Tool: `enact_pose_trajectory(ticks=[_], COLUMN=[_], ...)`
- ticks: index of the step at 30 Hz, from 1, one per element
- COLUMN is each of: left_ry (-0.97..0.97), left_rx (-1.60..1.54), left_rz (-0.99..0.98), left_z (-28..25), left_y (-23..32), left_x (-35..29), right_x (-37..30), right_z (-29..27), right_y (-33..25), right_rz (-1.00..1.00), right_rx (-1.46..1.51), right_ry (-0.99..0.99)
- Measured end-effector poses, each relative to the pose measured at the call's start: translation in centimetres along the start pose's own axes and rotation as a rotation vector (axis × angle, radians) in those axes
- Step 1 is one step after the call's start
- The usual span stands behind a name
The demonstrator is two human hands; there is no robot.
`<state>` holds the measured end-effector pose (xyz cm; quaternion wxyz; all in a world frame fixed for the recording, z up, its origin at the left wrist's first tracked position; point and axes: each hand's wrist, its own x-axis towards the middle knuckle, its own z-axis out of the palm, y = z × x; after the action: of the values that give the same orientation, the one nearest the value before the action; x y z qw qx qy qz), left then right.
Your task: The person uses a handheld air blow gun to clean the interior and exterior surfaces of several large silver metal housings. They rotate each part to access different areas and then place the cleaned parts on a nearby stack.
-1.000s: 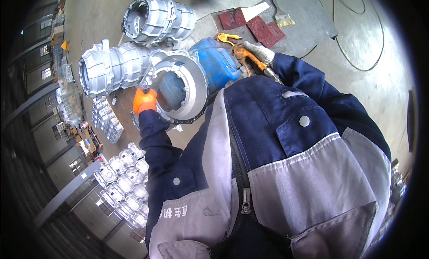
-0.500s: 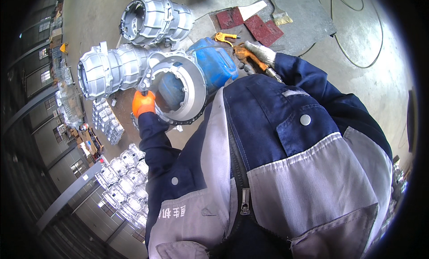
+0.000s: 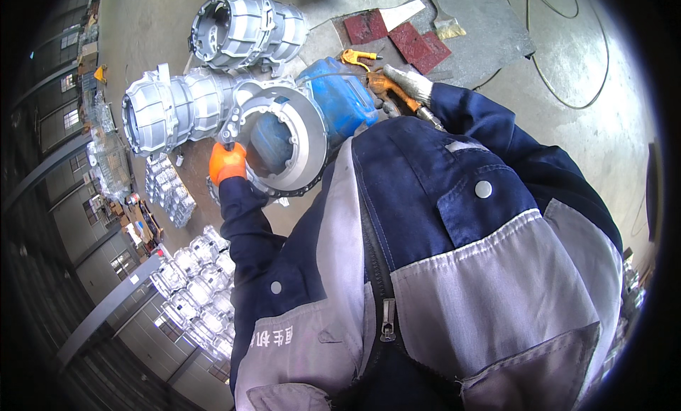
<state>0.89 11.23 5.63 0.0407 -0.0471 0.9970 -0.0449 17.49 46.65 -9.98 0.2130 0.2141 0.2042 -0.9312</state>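
The left hand point(image 3: 227, 162), in an orange glove, has its fingers curled tight on the rim of a round silver metal housing point(image 3: 284, 138), gripping it at the ring's nine o'clock edge. The housing stands tilted, its open bore facing the camera, with a toothed flange running round the lower side. Through the bore a patch of blue shows.

The right hand point(image 3: 401, 88), in a grey and orange glove, is closed round the handle of a pneumatic tool point(image 3: 418, 109), whose dark shaft runs down toward five o'clock and disappears behind the blue sleeve. How tightly the fingers clamp cannot be told, since the knuckles hide them. This hand sits just at the housing's two o'clock, close to a blue plastic canister point(image 3: 344, 99) that lies directly behind the ring and touches it or nearly so.

At twelve o'clock from the right hand an orange-handled tool point(image 3: 357, 56) lies on the concrete floor point(image 3: 142, 28), beside two dark red mats point(image 3: 397, 35). Toward ten o'clock from the held housing lie two larger ribbed silver castings point(image 3: 181, 106), one beyond the other. At seven o'clock stacks of small silver parts point(image 3: 198, 276) sit in rows. A black cable point(image 3: 560, 91) loops over the floor at two o'clock.
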Motion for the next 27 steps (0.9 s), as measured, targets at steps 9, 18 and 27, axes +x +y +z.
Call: enact_pose_trajectory(ticks=[9,18,27], left_ry=[0.006,0.015,0.027], left_rx=[0.002,-0.020,-0.051], left_rz=[-0.002,0.024,0.011], left_z=[0.3,0.2,0.1], left_y=[-0.2,-0.3,0.0], left_x=[0.3,0.1,-0.3], right_x=[-0.5,0.1,1.2], right_z=[-0.5,-0.5,-0.7], right_y=[0.1,0.3,0.3], right_rz=[-0.050,-0.018,-0.008], right_rx=[0.016,0.023,-0.073], right_ry=[-0.008,0.020,0.110])
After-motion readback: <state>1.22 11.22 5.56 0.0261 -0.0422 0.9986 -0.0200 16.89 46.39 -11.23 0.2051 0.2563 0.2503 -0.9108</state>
